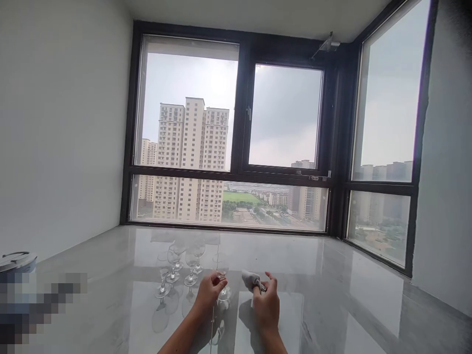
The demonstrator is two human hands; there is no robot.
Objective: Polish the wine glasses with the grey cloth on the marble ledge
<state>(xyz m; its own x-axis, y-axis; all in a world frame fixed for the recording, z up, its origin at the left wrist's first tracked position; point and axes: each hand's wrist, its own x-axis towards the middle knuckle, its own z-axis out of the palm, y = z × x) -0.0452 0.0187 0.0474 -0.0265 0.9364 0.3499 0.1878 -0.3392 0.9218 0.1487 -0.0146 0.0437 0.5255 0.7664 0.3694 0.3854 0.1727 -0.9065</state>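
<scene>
My left hand (208, 293) has its fingers closed round the stem of a small clear stemmed glass (221, 262). That glass is upright, its bowl above my fingers and its foot low near the shiny grey surface; whether it touches the surface I cannot tell. A bunched pale grey cloth (250, 281) is gripped in my right hand (267, 306), a short way right of the glass, with the index finger raised. Left of my left hand stand several more stemmed glasses (191, 258), upright in a loose group.
The glossy grey marble-like surface (324, 295) runs back to a dark-framed window (236, 173). Plain walls (66, 123) stand on both sides. At the left edge is a round container (18, 260) with a light rim, partly covered by a blurred patch.
</scene>
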